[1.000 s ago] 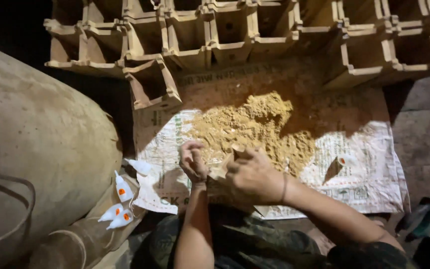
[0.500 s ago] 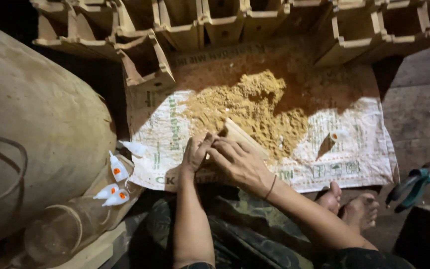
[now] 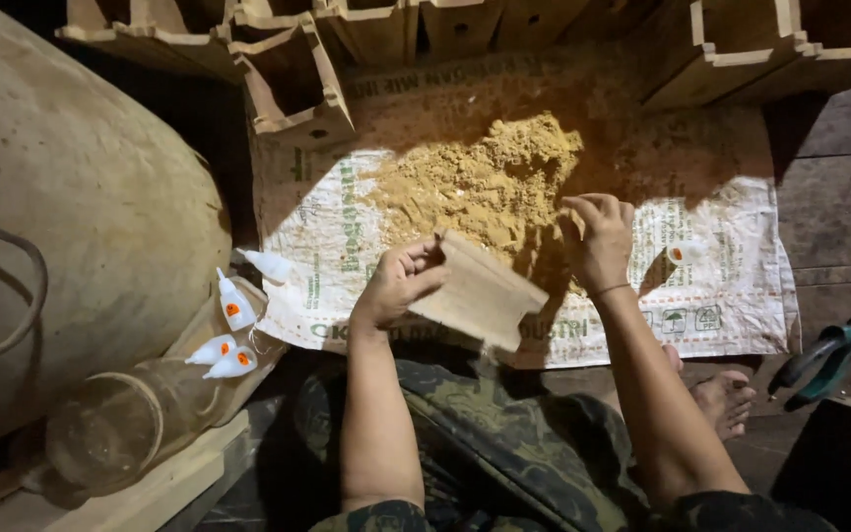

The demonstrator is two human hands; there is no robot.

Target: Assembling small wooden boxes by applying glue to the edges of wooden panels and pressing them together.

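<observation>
My left hand (image 3: 398,286) grips a flat, pale wooden piece (image 3: 480,294) by its left edge and holds it just above a white woven sack (image 3: 731,296) spread on the floor. My right hand (image 3: 598,236) is at the right edge of a heap of yellow-brown sawdust (image 3: 485,182) on that sack, fingers curled and pinched over it. Whether sawdust lies between the fingers cannot be seen. A small white glue bottle with an orange label (image 3: 684,252) lies on the sack just right of my right hand.
Several small white glue bottles (image 3: 233,305) lie at the left by a large round drum (image 3: 71,217) and a glass jar (image 3: 110,429). Open wooden boxes (image 3: 297,84) line the far side. Green-handled pliers (image 3: 829,355) lie at the right. My bare foot (image 3: 726,399) rests near the sack.
My left hand has lifted the wooden piece clear of the sack. My right hand has let go of it and moved right and up onto the sawdust heap. The camera moved closer.
</observation>
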